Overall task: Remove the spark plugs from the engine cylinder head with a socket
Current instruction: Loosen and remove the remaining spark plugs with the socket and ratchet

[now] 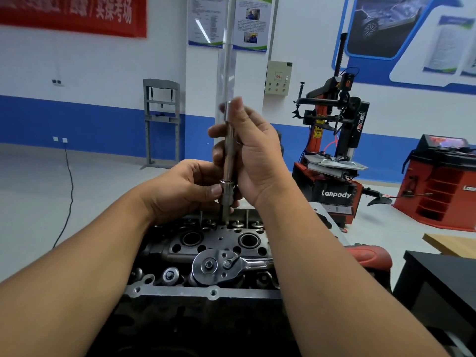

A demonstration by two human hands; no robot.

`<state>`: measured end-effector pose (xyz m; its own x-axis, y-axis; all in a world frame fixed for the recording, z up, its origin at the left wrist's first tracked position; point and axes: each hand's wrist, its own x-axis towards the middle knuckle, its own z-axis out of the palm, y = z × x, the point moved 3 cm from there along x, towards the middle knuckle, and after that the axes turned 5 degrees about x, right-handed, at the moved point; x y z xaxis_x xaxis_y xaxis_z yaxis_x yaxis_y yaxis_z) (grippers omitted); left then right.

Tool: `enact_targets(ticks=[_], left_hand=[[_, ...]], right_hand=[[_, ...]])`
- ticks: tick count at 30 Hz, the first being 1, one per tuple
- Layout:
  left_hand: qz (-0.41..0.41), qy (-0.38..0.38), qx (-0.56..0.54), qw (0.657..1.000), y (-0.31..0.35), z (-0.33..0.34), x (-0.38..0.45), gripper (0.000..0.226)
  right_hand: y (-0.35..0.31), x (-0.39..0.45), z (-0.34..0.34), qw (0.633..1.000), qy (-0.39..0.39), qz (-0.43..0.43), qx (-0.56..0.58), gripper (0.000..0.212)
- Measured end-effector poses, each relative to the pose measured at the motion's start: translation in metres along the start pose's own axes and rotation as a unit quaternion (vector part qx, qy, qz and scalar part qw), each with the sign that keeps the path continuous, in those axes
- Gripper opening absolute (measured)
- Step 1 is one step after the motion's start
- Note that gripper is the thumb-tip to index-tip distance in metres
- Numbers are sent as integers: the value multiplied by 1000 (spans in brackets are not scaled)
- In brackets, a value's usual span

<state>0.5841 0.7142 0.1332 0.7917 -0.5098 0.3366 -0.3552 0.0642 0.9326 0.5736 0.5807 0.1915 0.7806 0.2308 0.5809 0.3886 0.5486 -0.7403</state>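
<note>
The engine cylinder head (180,291) lies in front of me, its round plug wells (192,239) showing on top. A long chrome extension bar with a socket (228,161) stands upright over the far side of the head, its lower end going down between the valve springs. My left hand (185,189) pinches the socket's wider collar near the bottom. My right hand (253,153) grips the bar's upper part, thumb up near its top end. No spark plug is visible. A chrome ratchet wrench (219,265) lies flat on the head, handle pointing right.
A red-handled tool (368,256) lies right of the head beside a black box (438,284). A wooden table corner (450,243) shows at the right. Behind stand a red tyre changer (332,155), a red wheel balancer (443,186) and a grey press frame (161,122). A black cable (68,191) runs across the floor.
</note>
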Motion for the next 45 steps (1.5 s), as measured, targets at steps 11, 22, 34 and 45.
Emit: enact_targets(ticks=[11,22,34,45], left_hand=[[-22,-77,45,996,-2,7,-3,35],[-19,36,104,994,-2,7,-4,42],[-14,2,15,1000,2,15,-9,26],[-32,22,-12,999,2,15,-8,31]], right_hand=[[2,3,4,999,-41,9,18,38],[1,1,0,999,24,-12,37,26],[2,-1,4,996,-15,74,56,52],[4,1,2,1000,-6,-2,-1,32]])
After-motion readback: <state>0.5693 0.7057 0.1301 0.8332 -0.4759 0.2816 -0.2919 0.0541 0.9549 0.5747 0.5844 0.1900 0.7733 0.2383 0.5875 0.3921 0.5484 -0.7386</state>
